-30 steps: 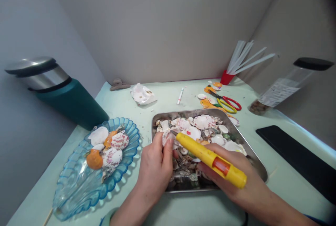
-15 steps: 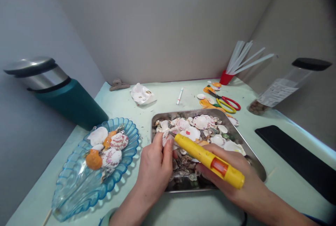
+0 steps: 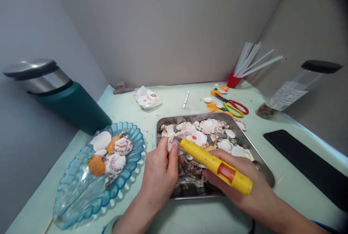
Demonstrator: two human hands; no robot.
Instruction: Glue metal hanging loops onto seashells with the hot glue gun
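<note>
Between the thumb and fingers of my left hand (image 3: 160, 168) is a small pale seashell (image 3: 171, 142), mostly covered by the fingertips. My right hand (image 3: 239, 176) is wrapped round a yellow hot glue gun (image 3: 203, 156) with a red window in its side. The gun's metal tip points left and meets or nearly meets the shell; I cannot tell which. Both hands are over the front of a metal tray (image 3: 272, 179) full of mixed shells. Left of my hands, a clear blue scalloped dish (image 3: 78, 194) bears white, orange and purple-streaked shells (image 3: 115, 163).
A teal bottle (image 3: 73, 105) stands at the left. Behind the tray are crumpled white paper (image 3: 146, 98), a white marker (image 3: 186, 99), red-and-yellow scissors (image 3: 236, 107) and a red cup (image 3: 233, 80) of white sticks. A clear jar (image 3: 288, 94) and a black strip (image 3: 304, 168) are at the right.
Hardly anything differs. The whole view has shifted by a few pixels, while both hands, the shell and the glue gun keep the same pose.
</note>
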